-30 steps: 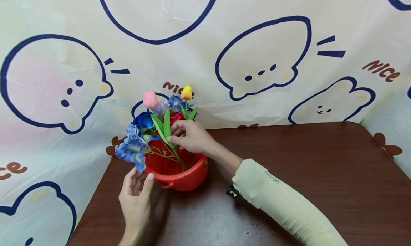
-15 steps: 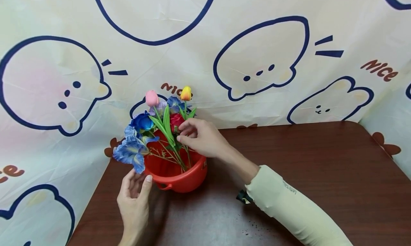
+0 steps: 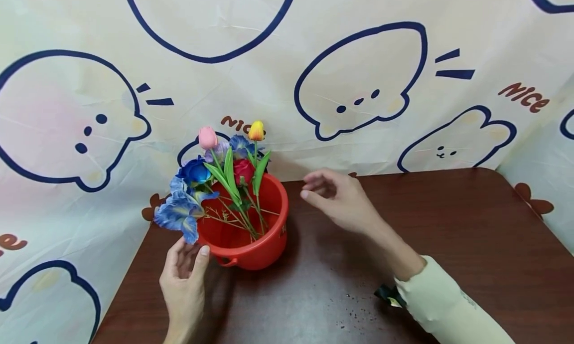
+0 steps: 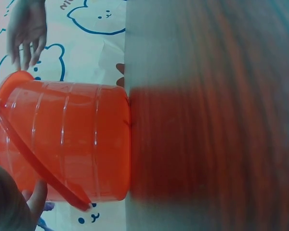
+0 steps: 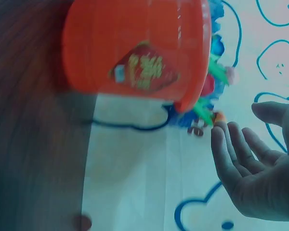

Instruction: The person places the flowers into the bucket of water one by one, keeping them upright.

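A red plastic bucket (image 3: 260, 257) stands upright on the table, holding artificial flowers. Among them are a pink tulip (image 3: 208, 137), a yellow-orange tulip (image 3: 256, 130), a red rose (image 3: 243, 171), a blue rose (image 3: 195, 170) and a light blue iris (image 3: 179, 212) leaning over the left rim. My left hand (image 3: 185, 284) is at the bucket's near left side, below the iris, fingers loosely bent. In the left wrist view its thumb overlaps the bucket (image 4: 77, 139), whose handle hangs down. Right of the bucket, my right hand (image 3: 343, 199) hovers apart from it, relaxed and holding nothing.
By the right sleeve (image 3: 453, 304) lies a small dark green thing (image 3: 389, 295) with a yellowish part. Dark crumbs (image 3: 354, 314) are scattered on the brown wooden table (image 3: 471, 224). A cartoon-printed cloth (image 3: 358, 134) hangs behind the table.
My right hand has let go of the flowers and moved right, away from the bucket. The red rose and stems are now uncovered. The left hand keeps its place beside the bucket.
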Tool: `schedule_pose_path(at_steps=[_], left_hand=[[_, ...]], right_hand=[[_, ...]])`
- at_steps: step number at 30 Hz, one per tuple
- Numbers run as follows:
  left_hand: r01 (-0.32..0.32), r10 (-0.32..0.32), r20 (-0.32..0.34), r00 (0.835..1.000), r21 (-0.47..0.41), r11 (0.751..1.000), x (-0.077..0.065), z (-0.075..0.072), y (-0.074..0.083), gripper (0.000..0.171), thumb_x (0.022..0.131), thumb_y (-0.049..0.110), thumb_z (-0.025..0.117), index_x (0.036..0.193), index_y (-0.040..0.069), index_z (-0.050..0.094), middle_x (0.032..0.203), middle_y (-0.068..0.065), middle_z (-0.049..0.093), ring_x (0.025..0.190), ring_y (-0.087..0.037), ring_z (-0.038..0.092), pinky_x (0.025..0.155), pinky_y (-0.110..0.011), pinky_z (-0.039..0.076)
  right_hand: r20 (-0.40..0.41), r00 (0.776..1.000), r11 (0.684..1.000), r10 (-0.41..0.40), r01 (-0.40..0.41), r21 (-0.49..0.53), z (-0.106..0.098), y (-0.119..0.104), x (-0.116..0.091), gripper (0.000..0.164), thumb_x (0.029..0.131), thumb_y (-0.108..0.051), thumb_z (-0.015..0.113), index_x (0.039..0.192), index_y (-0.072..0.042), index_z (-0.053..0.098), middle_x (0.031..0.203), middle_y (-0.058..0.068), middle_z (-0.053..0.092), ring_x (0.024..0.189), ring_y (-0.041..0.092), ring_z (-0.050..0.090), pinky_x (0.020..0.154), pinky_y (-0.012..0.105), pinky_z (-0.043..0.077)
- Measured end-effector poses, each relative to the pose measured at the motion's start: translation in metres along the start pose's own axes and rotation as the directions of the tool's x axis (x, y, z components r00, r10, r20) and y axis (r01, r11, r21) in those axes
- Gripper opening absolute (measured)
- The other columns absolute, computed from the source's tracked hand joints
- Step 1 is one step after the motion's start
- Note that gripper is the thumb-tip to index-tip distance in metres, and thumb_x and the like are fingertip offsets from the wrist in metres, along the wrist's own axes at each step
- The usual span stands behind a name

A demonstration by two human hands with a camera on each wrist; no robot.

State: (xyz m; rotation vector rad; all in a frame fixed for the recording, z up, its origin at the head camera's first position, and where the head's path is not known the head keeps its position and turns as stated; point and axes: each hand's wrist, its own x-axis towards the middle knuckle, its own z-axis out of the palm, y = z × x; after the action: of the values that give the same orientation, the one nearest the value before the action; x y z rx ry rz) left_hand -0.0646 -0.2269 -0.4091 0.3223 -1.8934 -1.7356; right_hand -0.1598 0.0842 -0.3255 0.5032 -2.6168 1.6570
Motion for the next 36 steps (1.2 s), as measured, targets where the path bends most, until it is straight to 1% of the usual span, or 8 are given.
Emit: schedule_pose_path(at_steps=[8,10,12,15,19,22,28,36], left_hand=[[-0.001,0.001,0.005,1.0,0.0,1.0,-0.001,0.0,-0.001,0.046,0.101,0.007,0.074,0.145,0.003,0.06,0.124,0.006,0.072,0.113,-0.007,0.069,0.089,-0.01,0.058],[-0.001,0.001,0.005,1.0,-0.002,1.0,-0.001,0.0,-0.001,0.046,0.101,0.007,0.073,0.145,0.003,0.06,0.124,0.006,0.072,0.113,-0.006,0.069,0.089,-0.009,0.058],[0.006,-0.006,0.009,1.0,0.006,1.0,-0.001,0.0,-0.001,0.046,0.102,0.008,0.073,0.145,0.004,0.06,0.124,0.007,0.071,0.114,-0.006,0.068,0.089,-0.009,0.057],[0.024,-0.024,0.02,1.0,0.026,0.999,-0.001,0.001,-0.001,0.047,0.102,0.011,0.073,0.147,0.005,0.059,0.126,0.007,0.07,0.116,-0.006,0.067,0.09,-0.008,0.056],[0.049,-0.051,0.036,0.998,0.053,0.997,0.002,0.002,0.0,0.05,0.103,0.015,0.074,0.149,0.007,0.057,0.128,0.007,0.068,0.118,-0.006,0.065,0.089,-0.006,0.055],[0.066,-0.069,0.041,0.997,0.069,0.995,0.004,0.001,0.002,0.051,0.103,0.017,0.074,0.15,0.008,0.057,0.128,0.007,0.067,0.118,-0.006,0.064,0.09,-0.005,0.055],[0.106,-0.11,0.043,0.993,0.088,0.99,0.004,-0.001,0.005,0.052,0.103,0.02,0.075,0.15,0.01,0.056,0.128,0.007,0.066,0.12,-0.007,0.063,0.089,-0.004,0.054],[0.156,-0.159,0.066,0.985,0.053,0.986,0.007,-0.003,0.006,0.054,0.103,0.02,0.075,0.152,0.012,0.054,0.131,0.005,0.065,0.119,-0.007,0.064,0.087,-0.008,0.057]], right_hand=[[-0.093,0.995,0.99,0.028,-0.04,-0.136,-0.034,0.036,-0.039,0.029,0.102,-0.031,0.076,0.128,-0.019,0.071,0.117,0.0,0.078,0.104,0.017,0.074,0.085,0.021,0.061],[-0.112,0.993,0.983,0.03,-0.049,-0.175,-0.042,0.044,-0.05,0.031,0.104,-0.035,0.074,0.13,-0.018,0.071,0.12,0.002,0.078,0.104,0.018,0.074,0.084,0.021,0.061],[-0.13,0.991,0.971,0.04,-0.069,-0.227,-0.051,0.05,-0.061,0.035,0.105,-0.039,0.071,0.133,-0.019,0.07,0.124,0.003,0.078,0.107,0.02,0.075,0.087,0.027,0.063],[-0.155,0.986,0.947,0.059,-0.105,-0.304,-0.064,0.059,-0.079,0.044,0.106,-0.046,0.067,0.141,-0.02,0.066,0.134,0.007,0.075,0.116,0.029,0.075,0.093,0.046,0.065],[-0.183,0.98,0.903,0.073,-0.143,-0.404,-0.08,0.072,-0.103,0.057,0.106,-0.05,0.065,0.153,-0.019,0.059,0.147,0.012,0.068,0.133,0.04,0.066,0.098,0.066,0.058],[-0.183,0.977,0.868,0.107,-0.182,-0.462,-0.09,0.082,-0.12,0.067,0.105,-0.053,0.065,0.16,-0.017,0.05,0.155,0.019,0.06,0.14,0.047,0.058,0.101,0.073,0.053],[-0.168,0.962,0.801,0.215,-0.272,-0.533,-0.107,0.102,-0.151,0.087,0.102,-0.057,0.067,0.168,-0.01,0.035,0.164,0.032,0.043,0.145,0.057,0.045,0.105,0.082,0.042],[-0.239,0.94,0.735,0.244,-0.34,-0.586,-0.12,0.11,-0.173,0.098,0.1,-0.058,0.07,0.169,-0.004,0.026,0.167,0.036,0.033,0.149,0.06,0.033,0.102,0.086,0.036]])
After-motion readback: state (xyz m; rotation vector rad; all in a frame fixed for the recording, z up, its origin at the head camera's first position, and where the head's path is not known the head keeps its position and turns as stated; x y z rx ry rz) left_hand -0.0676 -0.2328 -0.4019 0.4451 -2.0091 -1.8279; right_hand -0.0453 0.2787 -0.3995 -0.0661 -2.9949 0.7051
